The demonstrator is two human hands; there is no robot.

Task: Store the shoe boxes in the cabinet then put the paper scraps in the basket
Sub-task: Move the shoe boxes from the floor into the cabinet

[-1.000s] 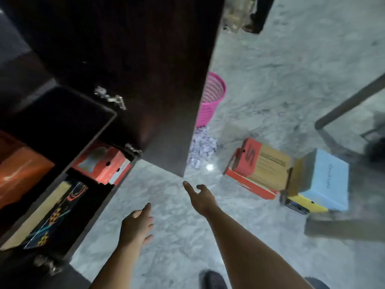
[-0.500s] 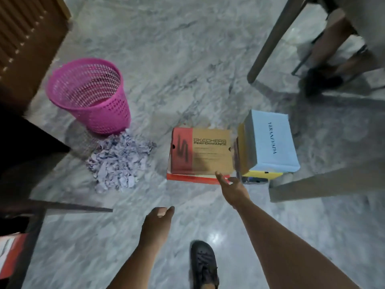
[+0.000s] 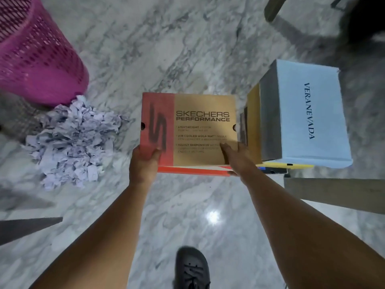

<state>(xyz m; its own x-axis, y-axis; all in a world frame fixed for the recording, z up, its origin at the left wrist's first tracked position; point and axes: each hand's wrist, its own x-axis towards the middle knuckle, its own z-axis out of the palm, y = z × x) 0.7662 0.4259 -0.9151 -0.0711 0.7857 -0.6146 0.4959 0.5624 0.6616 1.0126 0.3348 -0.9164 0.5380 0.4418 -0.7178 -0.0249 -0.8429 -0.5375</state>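
A tan and red Skechers shoe box (image 3: 200,126) lies on the marble floor in front of me. My left hand (image 3: 143,163) grips its near left corner with the thumb on the lid. At the near right corner, my right hand (image 3: 235,157) holds the box's edge. A red box (image 3: 193,171) shows underneath it. To the right stands a light blue Veranevada box (image 3: 308,113) on a yellow box (image 3: 289,165). A heap of pale paper scraps (image 3: 73,140) lies left, beside the pink mesh basket (image 3: 35,59).
A grey wooden beam (image 3: 337,192) runs along the floor at the right, close to the stacked boxes. A dark panel edge (image 3: 27,226) pokes in from the left. My dark shoe (image 3: 191,270) is at the bottom. A furniture leg (image 3: 275,7) stands at the top right.
My view turned from the cabinet down to the floor and came closer to the boxes. Both hands reached forward and took hold of the Skechers box's near corners.
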